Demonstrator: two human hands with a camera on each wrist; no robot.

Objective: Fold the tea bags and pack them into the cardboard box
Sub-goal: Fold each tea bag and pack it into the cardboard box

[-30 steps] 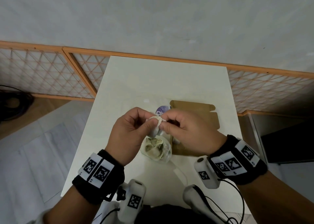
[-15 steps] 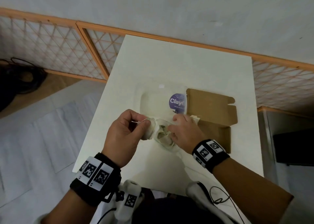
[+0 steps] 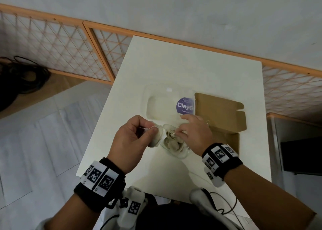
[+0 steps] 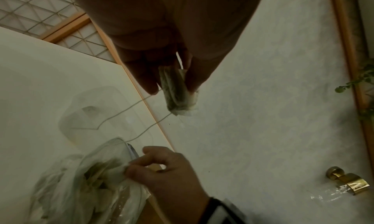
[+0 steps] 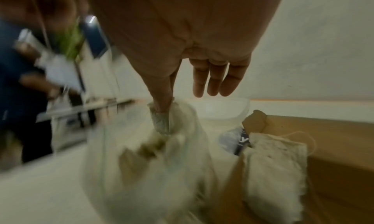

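Observation:
My left hand (image 3: 149, 129) pinches a folded tea bag (image 3: 156, 137) between thumb and fingers just above the table; in the left wrist view the folded tea bag (image 4: 178, 91) hangs from the left hand (image 4: 174, 83), and its string trails down to the container rim. My right hand (image 3: 176, 133) reaches into the clear plastic container (image 3: 181, 154) of loose tea bags. There the right hand (image 5: 161, 110) pinches one tea bag (image 5: 161, 125), its other fingers straight. The open cardboard box (image 3: 224, 118) lies right of the container. A folded tea bag (image 5: 273, 163) lies in the box.
The clear lid (image 3: 165, 104) with a purple label lies on the white table (image 3: 174, 64), behind the hands and left of the box flap. A wooden lattice fence (image 3: 57, 50) runs behind the table. Black cables (image 3: 20, 76) lie on the floor at the left.
My right hand has let go of the folded tea bag, dropped into the container and pinched another tea bag. The left hand keeps the folded one. The head view has shifted.

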